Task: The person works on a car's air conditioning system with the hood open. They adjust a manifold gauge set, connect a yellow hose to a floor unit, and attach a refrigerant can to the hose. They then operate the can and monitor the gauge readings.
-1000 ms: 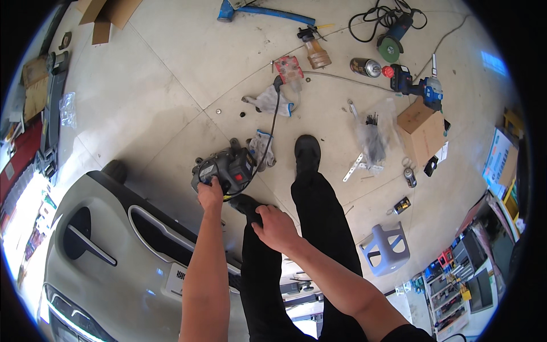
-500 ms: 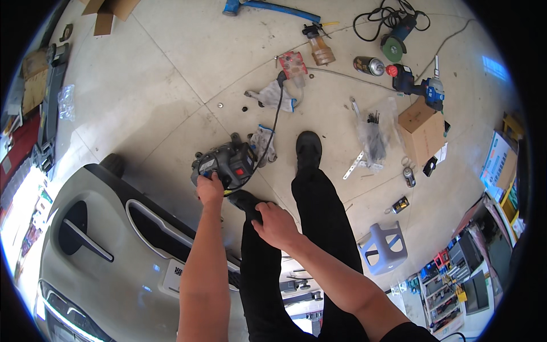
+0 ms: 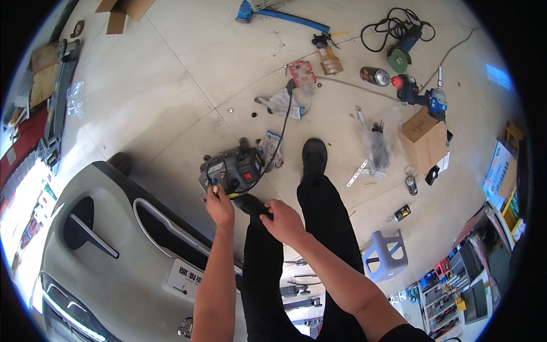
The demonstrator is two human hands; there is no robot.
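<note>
A black portable air compressor (image 3: 235,171) with a red switch sits on the floor beside my left foot. At its near left edge is my left hand (image 3: 219,205), its fingertips pinched together beside the fittings and a thin black hose. Something small and brass-coloured shows at those fingertips, too small to name for certain. My right hand (image 3: 283,222) rests against my left leg, thumb and forefinger apart, and nothing shows in it. Two grey work gloves lie beyond the compressor: one glove (image 3: 270,149) right against it, another glove (image 3: 283,104) farther off.
A grey car front (image 3: 137,228) stands close on my left. Across the floor lie a blue-handled hammer (image 3: 290,20), an angle grinder (image 3: 403,48), a spray can (image 3: 374,76), a cordless tool (image 3: 424,98) and a cardboard box (image 3: 424,142). A purple-grey stool (image 3: 386,256) stands at right.
My left hand has drawn slightly back from the compressor's side, and the brass-coloured piece now shows at its fingertips. My right hand stays by my leg. The whole view has shifted a little.
</note>
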